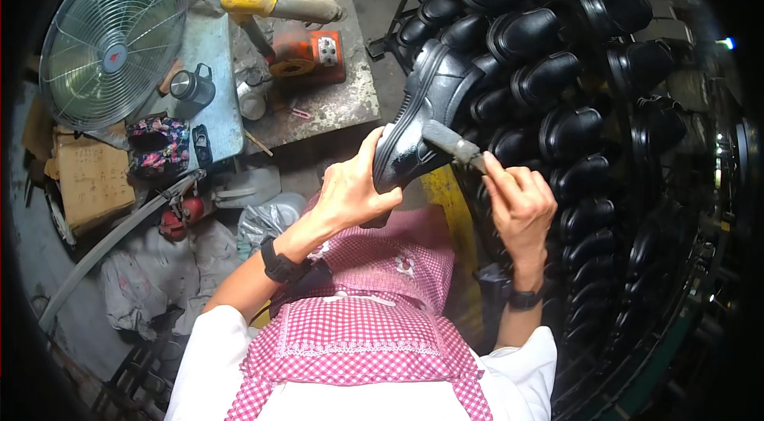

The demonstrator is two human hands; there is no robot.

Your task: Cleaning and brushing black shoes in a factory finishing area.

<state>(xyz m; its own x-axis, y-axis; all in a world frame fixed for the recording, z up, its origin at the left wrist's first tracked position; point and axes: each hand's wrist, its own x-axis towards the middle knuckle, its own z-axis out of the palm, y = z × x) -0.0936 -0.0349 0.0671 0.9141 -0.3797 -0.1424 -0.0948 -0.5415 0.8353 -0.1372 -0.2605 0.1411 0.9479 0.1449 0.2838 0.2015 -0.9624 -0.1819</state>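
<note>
A black leather shoe (430, 107) with a thick ridged sole is held tilted in front of me, toe up and away. My left hand (350, 189) is closed around its heel end, thumb stretched out along the near side. In the fingertips of my right hand (517, 202) is a grey brush-like applicator (447, 137); its fuzzy, worn head lies against the side of the shoe. The leather around that spot has a wet-looking shine. My right fingers hide part of the applicator's handle.
Racks of black shoes (527, 33) fill the right side, close to my right hand. At left stand a large fan (115, 55), a dark mug (192, 87) on a pale table (219, 114), and a yellow-tipped heat-gun-like tool (294, 4) above a worn bench (354, 87).
</note>
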